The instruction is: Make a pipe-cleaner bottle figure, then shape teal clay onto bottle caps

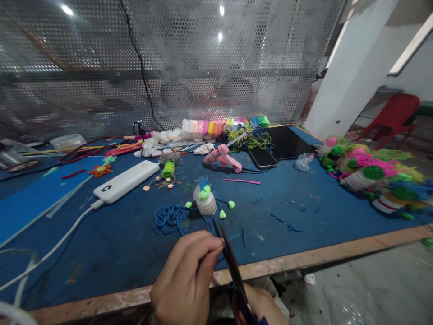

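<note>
My left hand (pixel 189 275) is closed in a pinch near the table's front edge, and a strand of blue yarn (pixel 207 222) runs down into its fingers. My right hand (pixel 262 304) grips a pair of scissors (pixel 233 266), its blades slightly apart and pointing up beside my left fingertips. Just beyond the blades stands a small doll-like figure (pixel 206 203) with a whitish body, a light green top and blue yarn tuft. Light green pieces (pixel 222 214) lie on the ends of its cords. A loose coil of blue yarn (pixel 169 219) rests to its left.
A white power bank (pixel 126 180) with a cable lies left, near a green figure (pixel 168 169). Behind are a pink glue gun (pixel 223 158), a phone (pixel 263 158) and coloured clay tubs (pixel 216 126). Several yarn-haired figures (pixel 361 176) crowd the right; yarn scraps (pixel 277 218) dot the table.
</note>
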`<control>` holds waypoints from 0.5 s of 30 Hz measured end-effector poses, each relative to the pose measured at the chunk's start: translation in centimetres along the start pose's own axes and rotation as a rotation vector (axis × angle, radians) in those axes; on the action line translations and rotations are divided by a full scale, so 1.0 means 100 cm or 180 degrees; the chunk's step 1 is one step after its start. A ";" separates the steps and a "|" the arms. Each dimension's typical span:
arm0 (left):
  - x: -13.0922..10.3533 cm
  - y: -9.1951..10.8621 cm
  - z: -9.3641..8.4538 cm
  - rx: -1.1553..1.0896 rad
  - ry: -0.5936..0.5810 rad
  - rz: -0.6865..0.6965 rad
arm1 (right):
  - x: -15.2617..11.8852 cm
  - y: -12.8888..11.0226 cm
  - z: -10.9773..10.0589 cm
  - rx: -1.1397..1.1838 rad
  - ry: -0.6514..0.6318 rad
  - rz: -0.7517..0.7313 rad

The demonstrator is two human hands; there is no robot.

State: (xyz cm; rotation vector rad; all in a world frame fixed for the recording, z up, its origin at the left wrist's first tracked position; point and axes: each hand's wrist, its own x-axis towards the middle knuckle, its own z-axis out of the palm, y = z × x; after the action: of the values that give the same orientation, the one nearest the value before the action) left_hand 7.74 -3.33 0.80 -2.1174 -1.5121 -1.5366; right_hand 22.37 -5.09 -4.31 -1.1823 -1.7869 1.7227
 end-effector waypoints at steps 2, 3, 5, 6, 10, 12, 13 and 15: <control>-0.002 -0.001 0.001 0.0083 0.0117 0.0158 | 0.001 0.001 0.001 0.0033 -0.0018 0.0063; -0.002 -0.002 0.002 0.0114 0.0173 0.0193 | 0.002 0.001 0.001 0.0045 -0.0033 0.0061; -0.004 -0.003 0.002 0.0120 0.0274 0.0241 | 0.002 0.002 0.001 0.0080 -0.0081 0.0031; -0.004 -0.004 0.003 0.0100 0.0304 0.0265 | 0.003 0.002 0.001 0.0105 -0.0116 0.0027; -0.003 -0.005 0.003 -0.0012 0.0403 0.0282 | 0.001 -0.002 -0.001 0.0093 -0.0156 0.0030; 0.002 -0.006 0.002 -0.0054 0.0392 0.0254 | -0.002 -0.007 -0.004 -0.0006 -0.0111 -0.0081; 0.006 -0.005 0.001 -0.0082 0.0358 0.0217 | -0.004 -0.010 -0.006 -0.0046 -0.0090 -0.0153; 0.018 -0.004 -0.002 -0.0158 0.0310 0.0111 | -0.008 -0.019 -0.014 -0.0109 -0.0068 -0.0320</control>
State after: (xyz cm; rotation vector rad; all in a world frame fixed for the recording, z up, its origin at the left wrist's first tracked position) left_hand 7.27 -2.14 2.08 -2.0507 -1.4125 -1.6560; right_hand 23.28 -4.64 -2.05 -1.0723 -1.8621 1.6601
